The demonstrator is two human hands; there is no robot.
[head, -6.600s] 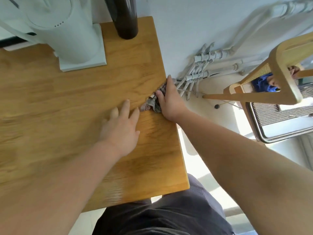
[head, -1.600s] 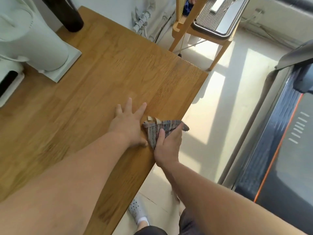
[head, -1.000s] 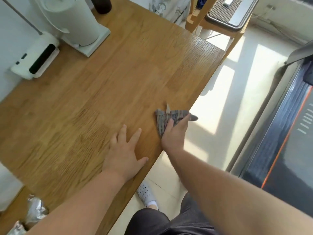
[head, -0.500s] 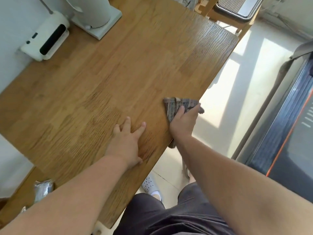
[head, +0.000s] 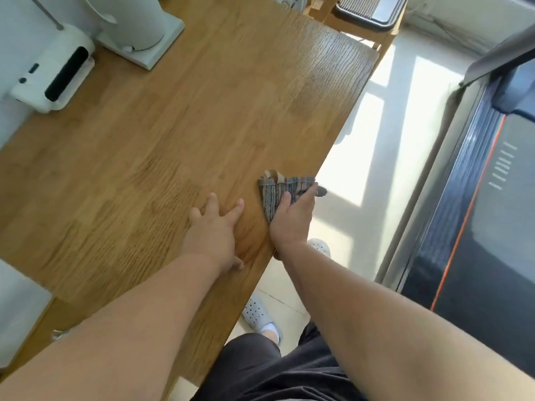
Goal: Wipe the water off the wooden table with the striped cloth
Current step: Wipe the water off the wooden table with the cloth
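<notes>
The striped cloth (head: 282, 191) lies bunched at the wooden surface (head: 179, 134) edge, one corner overhanging the floor. The right hand (head: 292, 221) presses it, fingers closed over the fabric. Just beside the cloth, the left hand (head: 215, 231) lies flat, fingers spread. Well beyond the cloth stand a white appliance (head: 139, 27) and a small white device (head: 53, 75); bare wood lies between.

This is looking like a room in a home. A wooden table (head: 202, 117) is filling the middle of the frame, with a white appliance (head: 136, 21) and a small white device (head: 52, 73) sitting at the upper left. A treadmill (head: 474, 198) is standing along the right edge on a pale tiled floor (head: 362, 175) where sunlight is falling. A wooden chair (head: 359, 13) is showing at the top, and a foot in a white clog (head: 257, 314) is standing below the table edge.
</notes>
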